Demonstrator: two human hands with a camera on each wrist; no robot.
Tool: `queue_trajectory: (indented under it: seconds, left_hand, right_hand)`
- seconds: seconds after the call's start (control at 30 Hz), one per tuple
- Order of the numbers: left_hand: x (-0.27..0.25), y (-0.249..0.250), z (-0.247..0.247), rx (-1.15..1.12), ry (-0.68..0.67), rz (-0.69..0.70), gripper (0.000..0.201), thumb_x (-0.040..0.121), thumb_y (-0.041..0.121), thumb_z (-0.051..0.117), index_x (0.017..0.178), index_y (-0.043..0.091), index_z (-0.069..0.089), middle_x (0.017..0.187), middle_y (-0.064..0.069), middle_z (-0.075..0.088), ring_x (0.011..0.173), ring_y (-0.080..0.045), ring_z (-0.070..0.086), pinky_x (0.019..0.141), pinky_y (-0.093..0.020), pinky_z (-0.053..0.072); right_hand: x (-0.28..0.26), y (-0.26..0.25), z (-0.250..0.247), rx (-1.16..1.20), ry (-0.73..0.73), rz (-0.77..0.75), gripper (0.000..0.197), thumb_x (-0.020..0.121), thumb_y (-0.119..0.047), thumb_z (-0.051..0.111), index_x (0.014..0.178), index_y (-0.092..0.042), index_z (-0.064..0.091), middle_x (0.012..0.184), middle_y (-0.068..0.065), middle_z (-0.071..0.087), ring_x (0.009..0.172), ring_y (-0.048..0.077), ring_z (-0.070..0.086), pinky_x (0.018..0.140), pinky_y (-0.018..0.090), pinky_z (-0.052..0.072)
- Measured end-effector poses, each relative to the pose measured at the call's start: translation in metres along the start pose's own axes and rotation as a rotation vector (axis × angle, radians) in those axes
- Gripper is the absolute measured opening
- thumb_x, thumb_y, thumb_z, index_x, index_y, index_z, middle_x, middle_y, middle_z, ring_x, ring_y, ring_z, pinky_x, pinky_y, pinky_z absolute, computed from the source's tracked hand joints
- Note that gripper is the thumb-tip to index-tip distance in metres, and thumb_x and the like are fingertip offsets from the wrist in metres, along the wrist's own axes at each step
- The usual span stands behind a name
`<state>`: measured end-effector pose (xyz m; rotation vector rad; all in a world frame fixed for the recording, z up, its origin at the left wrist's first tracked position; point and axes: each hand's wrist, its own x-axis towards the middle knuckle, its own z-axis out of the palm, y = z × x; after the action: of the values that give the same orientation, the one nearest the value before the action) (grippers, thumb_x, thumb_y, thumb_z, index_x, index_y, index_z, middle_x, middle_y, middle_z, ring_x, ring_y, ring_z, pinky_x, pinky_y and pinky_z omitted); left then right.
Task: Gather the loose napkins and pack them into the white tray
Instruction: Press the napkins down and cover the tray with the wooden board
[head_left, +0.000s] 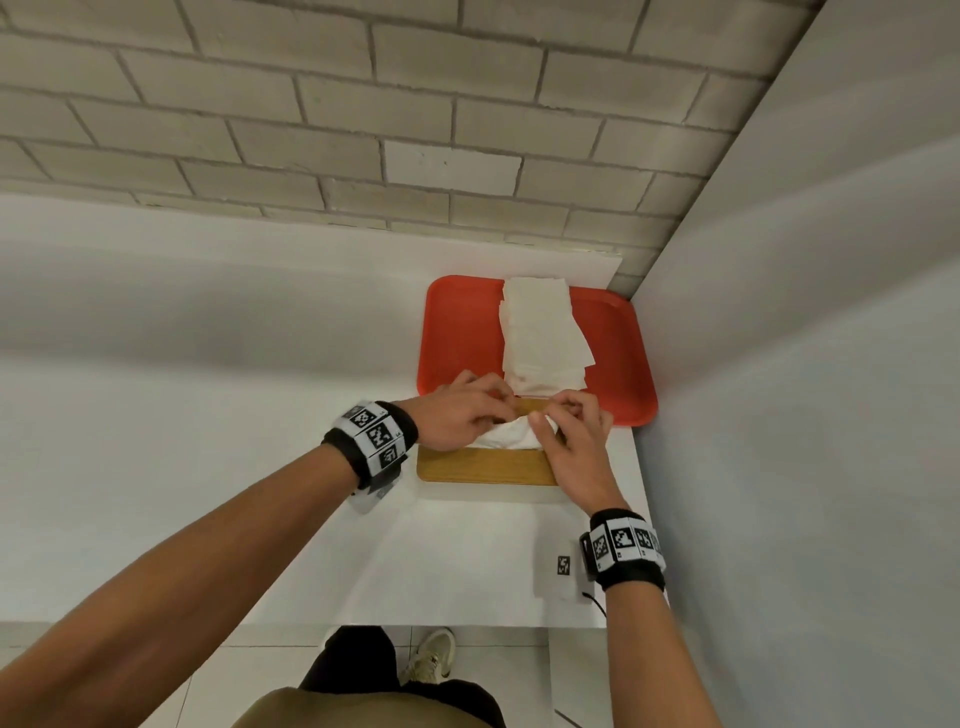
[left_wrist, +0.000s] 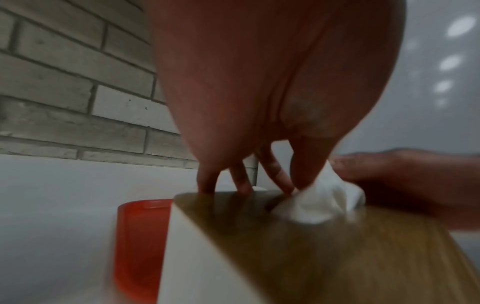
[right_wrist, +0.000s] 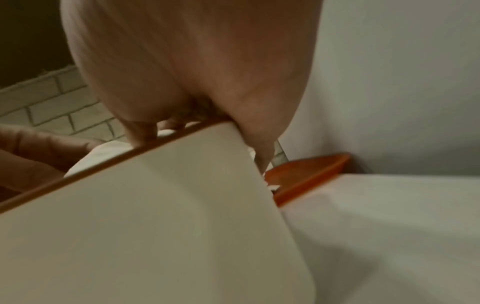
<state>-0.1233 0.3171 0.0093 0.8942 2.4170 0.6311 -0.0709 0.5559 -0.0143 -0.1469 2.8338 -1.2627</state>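
The white tray (left_wrist: 187, 257) is a white box with a wooden lid (head_left: 483, 465), standing near the table's right end. A bunched wad of white napkins (head_left: 506, 436) sticks up through the lid's opening. My left hand (head_left: 462, 415) rests its fingertips (left_wrist: 244, 185) on the lid, and its thumb and forefinger pinch the wad (left_wrist: 319, 201). My right hand (head_left: 571, 436) holds the wad from the other side, thumb laid over it and fingers curled at the lid's far edge. More loose napkins (head_left: 540, 327) lie stacked on the orange tray (head_left: 457, 332) behind the box.
A brick wall runs along the back and a plain white wall (head_left: 779, 364) closes in the table's right side. The orange tray (right_wrist: 309, 174) touches the corner. A small tagged white card (head_left: 563, 566) lies near the table's front edge.
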Motion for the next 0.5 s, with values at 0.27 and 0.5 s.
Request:
queue_trajectory:
  seconds: [0.27,0.5]
  left_hand:
    - [-0.013,0.022,-0.025,0.324,0.116,0.050,0.018,0.111,0.038,0.048,0.107,0.025,0.060,0.118,0.010,0.057,0.100,-0.011,0.042,0.091,-0.046,0.050]
    - [-0.033,-0.007,-0.009,0.021,0.130,0.132,0.019,0.111,0.028,0.055,0.125,0.025,0.067,0.133,0.011,0.052,0.118,-0.013,0.050,0.106,-0.034,0.043]
  right_hand:
    - [-0.001,0.016,0.011,-0.042,0.096,-0.073,0.028,0.112,-0.044,0.053,0.098,-0.028,0.072,0.131,-0.016,0.043,0.118,0.016,0.030,0.105,0.036,0.036]
    - [-0.001,0.021,0.014,-0.031,0.124,-0.105,0.032,0.111,-0.050,0.047,0.103,-0.030,0.069,0.130,-0.012,0.045,0.117,0.012,0.028,0.104,0.034,0.031]
